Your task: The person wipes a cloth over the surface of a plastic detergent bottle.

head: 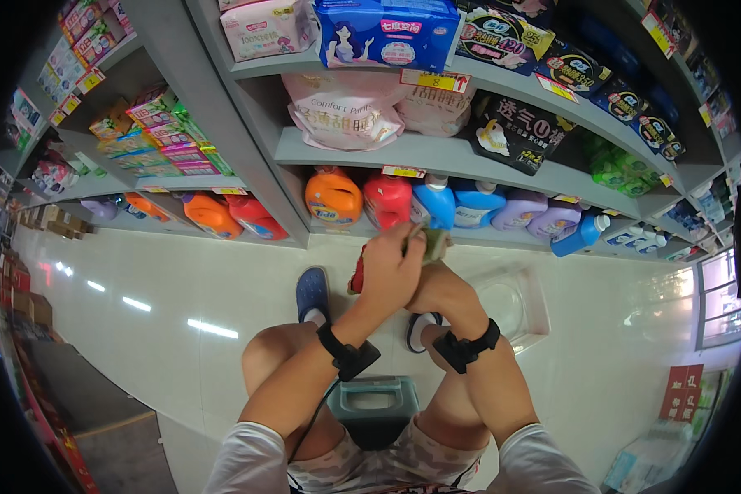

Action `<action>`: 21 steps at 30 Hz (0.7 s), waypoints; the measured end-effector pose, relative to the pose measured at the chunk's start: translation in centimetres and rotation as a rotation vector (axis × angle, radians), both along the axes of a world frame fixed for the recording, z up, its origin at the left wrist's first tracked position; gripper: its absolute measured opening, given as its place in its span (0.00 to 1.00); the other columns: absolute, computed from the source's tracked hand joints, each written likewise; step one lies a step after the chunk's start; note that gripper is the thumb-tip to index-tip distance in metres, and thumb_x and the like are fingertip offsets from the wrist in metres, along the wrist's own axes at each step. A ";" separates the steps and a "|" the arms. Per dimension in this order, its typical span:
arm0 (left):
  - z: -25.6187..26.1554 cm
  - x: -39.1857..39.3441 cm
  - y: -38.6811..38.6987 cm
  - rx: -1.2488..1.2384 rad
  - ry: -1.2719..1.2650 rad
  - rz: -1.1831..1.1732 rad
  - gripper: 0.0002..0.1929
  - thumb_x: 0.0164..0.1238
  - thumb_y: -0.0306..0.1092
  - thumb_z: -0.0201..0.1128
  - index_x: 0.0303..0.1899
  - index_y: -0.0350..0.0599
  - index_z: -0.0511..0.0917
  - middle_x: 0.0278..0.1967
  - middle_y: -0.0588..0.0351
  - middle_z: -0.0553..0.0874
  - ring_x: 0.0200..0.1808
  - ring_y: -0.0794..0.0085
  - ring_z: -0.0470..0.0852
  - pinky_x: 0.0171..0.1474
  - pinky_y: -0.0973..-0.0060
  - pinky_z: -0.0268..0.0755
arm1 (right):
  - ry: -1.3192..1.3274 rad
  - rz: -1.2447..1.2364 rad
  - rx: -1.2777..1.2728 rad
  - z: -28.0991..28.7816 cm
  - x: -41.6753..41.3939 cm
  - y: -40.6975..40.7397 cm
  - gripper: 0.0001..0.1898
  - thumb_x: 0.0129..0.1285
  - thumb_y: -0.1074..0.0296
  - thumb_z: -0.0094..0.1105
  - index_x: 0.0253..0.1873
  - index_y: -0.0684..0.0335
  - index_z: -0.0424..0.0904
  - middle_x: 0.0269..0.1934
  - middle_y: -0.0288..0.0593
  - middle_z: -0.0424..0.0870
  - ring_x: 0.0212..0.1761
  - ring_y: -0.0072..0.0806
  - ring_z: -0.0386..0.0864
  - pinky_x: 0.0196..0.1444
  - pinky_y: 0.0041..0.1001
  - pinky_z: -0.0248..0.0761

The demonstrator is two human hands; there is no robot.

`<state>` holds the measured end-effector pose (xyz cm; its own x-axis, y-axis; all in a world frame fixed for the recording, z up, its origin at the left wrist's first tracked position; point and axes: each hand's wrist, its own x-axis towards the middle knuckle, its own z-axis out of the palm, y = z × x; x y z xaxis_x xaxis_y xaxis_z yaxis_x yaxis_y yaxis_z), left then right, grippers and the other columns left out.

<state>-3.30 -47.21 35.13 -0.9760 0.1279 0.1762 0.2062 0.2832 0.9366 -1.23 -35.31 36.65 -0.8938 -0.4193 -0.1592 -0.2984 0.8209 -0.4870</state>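
Note:
My left hand [390, 265] is closed on a bunched olive-green cloth [435, 244], which sticks out past its fingers. Just beside and below, my right hand [441, 289] grips the cloth too, its fingers mostly hidden. A red piece of fabric [357, 275] shows at the left of my left hand; whether it belongs to the same cloth, I cannot tell. Both hands are held above the floor between my knees, in front of the bottom shelf. On that shelf stand a red detergent bottle [387, 200], an orange Tide bottle [333, 196] and blue bottles [478, 205].
A translucent plastic basin [534, 309] lies on the tiled floor [222, 290] to the right. One blue bottle [580, 236] leans out over the shelf edge. Packaged pads [389, 34] fill the upper shelf. Beneath me is a plastic stool [373, 386]. Cardboard boxes [55, 221] sit far left.

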 end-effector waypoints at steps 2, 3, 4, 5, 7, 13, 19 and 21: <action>0.3 -0.4 -0.2 0.256 -0.151 0.095 0.12 0.75 0.35 0.58 0.40 0.33 0.82 0.34 0.44 0.85 0.38 0.54 0.85 0.45 0.61 0.76 | -0.196 0.002 0.084 0.8 -0.7 -0.3 0.11 0.61 0.64 0.67 0.45 0.62 0.89 0.44 0.56 0.91 0.47 0.53 0.88 0.52 0.45 0.81; 0.5 -0.6 -0.4 0.510 -0.305 0.190 0.13 0.76 0.36 0.58 0.41 0.33 0.82 0.34 0.48 0.86 0.38 0.62 0.86 0.45 0.65 0.77 | -0.193 0.004 0.082 0.8 -0.8 -0.2 0.11 0.61 0.64 0.67 0.45 0.62 0.89 0.44 0.56 0.91 0.47 0.53 0.88 0.52 0.45 0.81; 0.5 -1.1 -1.0 0.508 -0.301 0.192 0.13 0.76 0.36 0.58 0.41 0.33 0.82 0.34 0.48 0.86 0.38 0.62 0.86 0.45 0.65 0.77 | -0.103 -0.042 -0.038 0.6 -0.9 -0.2 0.11 0.59 0.66 0.68 0.43 0.64 0.89 0.41 0.55 0.91 0.43 0.52 0.88 0.49 0.43 0.81; 0.4 -1.7 -1.9 0.726 -0.374 0.162 0.13 0.77 0.36 0.58 0.43 0.34 0.82 0.36 0.51 0.86 0.40 0.68 0.85 0.46 0.68 0.78 | -0.014 -0.089 -0.159 0.9 -1.0 -0.3 0.10 0.56 0.68 0.70 0.42 0.65 0.89 0.38 0.53 0.91 0.40 0.51 0.89 0.45 0.41 0.81; 0.4 -2.2 -3.0 1.004 -0.450 0.203 0.13 0.78 0.37 0.58 0.50 0.37 0.81 0.43 0.54 0.86 0.44 0.70 0.86 0.48 0.71 0.79 | 0.025 -0.190 -0.208 2.1 -1.3 -1.0 0.10 0.56 0.68 0.70 0.40 0.67 0.89 0.36 0.53 0.90 0.38 0.50 0.89 0.44 0.40 0.81; 2.6 -2.7 -4.9 1.083 -0.527 0.029 0.13 0.80 0.40 0.58 0.53 0.42 0.81 0.47 0.56 0.89 0.49 0.68 0.87 0.56 0.67 0.79 | 0.258 -0.476 -0.418 2.0 -2.1 -1.4 0.17 0.59 0.69 0.72 0.51 0.70 0.84 0.39 0.55 0.88 0.41 0.47 0.87 0.47 0.36 0.79; 1.9 -2.8 -5.8 1.121 -0.621 -0.079 0.14 0.79 0.41 0.59 0.54 0.43 0.82 0.48 0.56 0.89 0.50 0.68 0.88 0.55 0.67 0.79 | 0.144 -0.208 -0.582 0.0 -3.0 -1.0 0.15 0.65 0.72 0.66 0.54 0.71 0.81 0.41 0.57 0.89 0.41 0.48 0.87 0.47 0.38 0.80; 2.2 -2.9 -6.3 1.122 -0.623 -0.081 0.14 0.79 0.42 0.59 0.54 0.44 0.82 0.49 0.56 0.89 0.50 0.68 0.88 0.55 0.67 0.80 | -0.059 -0.268 -0.692 1.8 -3.0 -1.7 0.12 0.65 0.73 0.63 0.51 0.74 0.82 0.35 0.56 0.89 0.35 0.49 0.89 0.42 0.40 0.80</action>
